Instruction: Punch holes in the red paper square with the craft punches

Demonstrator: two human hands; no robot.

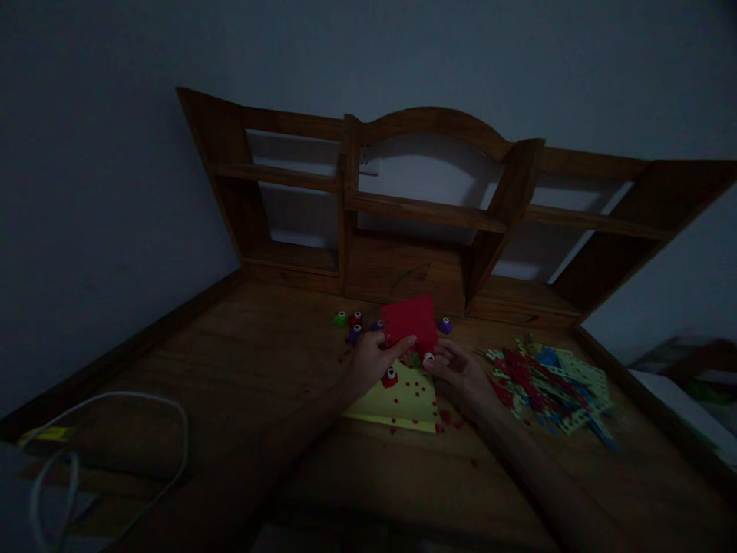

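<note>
A sheet of red paper [410, 319] is pinched at its lower left by my left hand [368, 357], thumb on top. Small cut holes show along its left edge. At the paper's lower right corner, my right hand [461, 369] has its fingers closed on a small paper punch [428, 359] with a white top. Beneath both hands lies a yellow sheet [411, 399] strewn with tiny red paper cutouts. Another red punch [390, 375] rests on that sheet. Behind my left hand stand a green punch [340, 318], a red one and purple ones; a purple punch [444, 326] sits farther right.
To the right is a heap of red, yellow and blue punched paper strips [546, 388]. A wooden shelf unit [411, 203] rises along the back of the wooden table [230, 361]. A white cable [185, 430] loops at the left front.
</note>
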